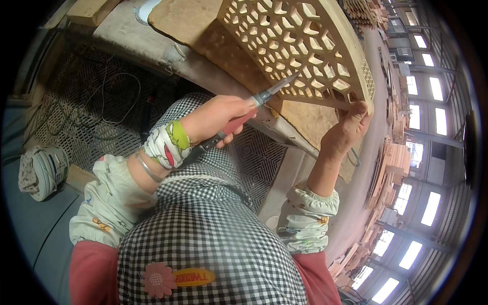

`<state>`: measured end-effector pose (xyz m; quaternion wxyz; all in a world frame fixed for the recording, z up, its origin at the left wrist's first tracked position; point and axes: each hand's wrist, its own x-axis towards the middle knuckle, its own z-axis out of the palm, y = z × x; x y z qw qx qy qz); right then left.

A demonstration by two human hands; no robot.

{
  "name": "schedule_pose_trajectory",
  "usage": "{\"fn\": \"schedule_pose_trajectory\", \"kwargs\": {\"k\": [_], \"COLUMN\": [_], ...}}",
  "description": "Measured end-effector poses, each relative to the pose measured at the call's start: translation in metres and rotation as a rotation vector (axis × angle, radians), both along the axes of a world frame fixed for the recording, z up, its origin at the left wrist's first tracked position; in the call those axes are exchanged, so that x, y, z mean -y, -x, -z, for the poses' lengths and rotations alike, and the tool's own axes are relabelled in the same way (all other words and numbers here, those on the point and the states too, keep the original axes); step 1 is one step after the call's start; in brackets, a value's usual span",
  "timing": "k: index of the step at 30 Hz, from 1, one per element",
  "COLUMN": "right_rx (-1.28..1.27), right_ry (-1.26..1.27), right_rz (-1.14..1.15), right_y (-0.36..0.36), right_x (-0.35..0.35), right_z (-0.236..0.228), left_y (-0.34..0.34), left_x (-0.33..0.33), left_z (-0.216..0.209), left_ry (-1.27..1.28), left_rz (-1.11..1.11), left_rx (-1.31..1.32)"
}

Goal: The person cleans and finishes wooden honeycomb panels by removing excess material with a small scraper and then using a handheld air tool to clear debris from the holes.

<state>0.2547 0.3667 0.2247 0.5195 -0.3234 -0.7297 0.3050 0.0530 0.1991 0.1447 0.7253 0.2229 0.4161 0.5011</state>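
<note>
In my left hand [216,119] is a red-and-grey carving tool [236,122] with a dark rear end, my fingers wrapped round its body. Its narrow, pointed metal blade [284,83] slants up to the right and lies over the lower part of a pale wooden lattice panel [305,51]. The panel stands tilted, cut through with many angular openings. My right hand [345,129] grips its lower right corner, thumb against the edge. Whether the blade tip touches the wood I cannot tell.
Beneath the panel lies a brown board [213,46] on a worn workbench [129,35]. A wood block [91,11] sits at the upper left. A white bucket [51,170] stands at the far left, near cables on a patterned mat [76,127]. Stacked timber [396,157] lines the right.
</note>
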Motion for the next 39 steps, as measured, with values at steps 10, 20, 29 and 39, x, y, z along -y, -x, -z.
{"fn": "schedule_pose_trajectory", "kwargs": {"k": [10, 20, 29, 39], "right_rx": [0.006, -0.027, 0.003, 0.038], "right_ry": [-0.019, -0.019, -0.018, -0.099], "right_rz": [-0.019, 0.023, 0.057, 0.067], "right_y": [-0.004, 0.004, 0.007, 0.020], "right_x": [-0.002, 0.002, 0.004, 0.019], "right_z": [0.001, 0.001, -0.001, -0.008], "left_y": [-0.005, -0.006, -0.010, -0.018], "left_x": [0.000, -0.002, -0.002, 0.007], "left_z": [-0.012, -0.005, -0.014, -0.026], "left_ry": [0.015, 0.017, -0.189, -0.121], "left_rz": [-0.071, -0.017, -0.142, -0.264], "left_rx": [-0.211, -0.095, -0.683, -1.234]}}
